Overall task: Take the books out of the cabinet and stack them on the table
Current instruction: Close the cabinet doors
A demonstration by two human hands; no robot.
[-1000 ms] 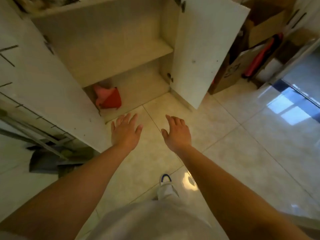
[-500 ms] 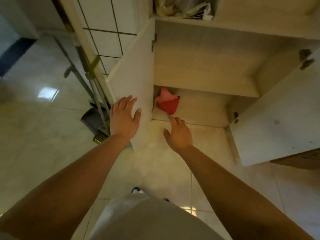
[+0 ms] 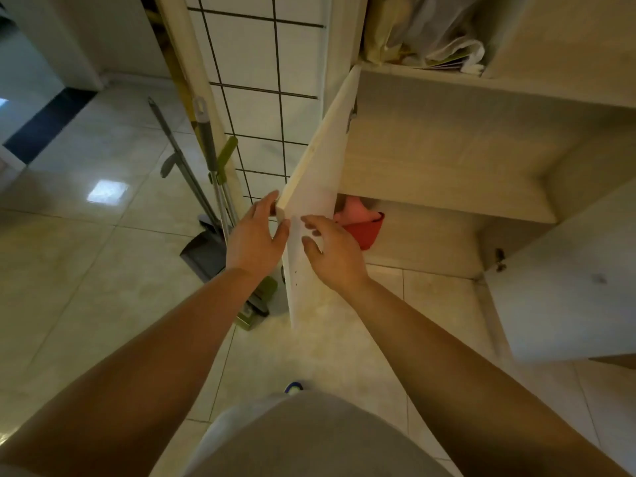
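The pale wooden cabinet stands with both doors swung out. No books show in it. Its middle compartment looks bare, and a red and pink object lies in the bottom one. My left hand grips the outer edge of the left cabinet door, fingers behind it and thumb in front. My right hand rests with spread fingers against that door's inner face, partly hiding the red object. No table is in view.
The right cabinet door juts out over the floor. Plastic bags fill the upper shelf. A broom and grey dustpan lean against the tiled wall left of the cabinet. Glossy tile floor lies below.
My view has swung left. Both hands have risen from over the floor to the left door; the left hand has taken hold of its edge and the right has come onto its face.
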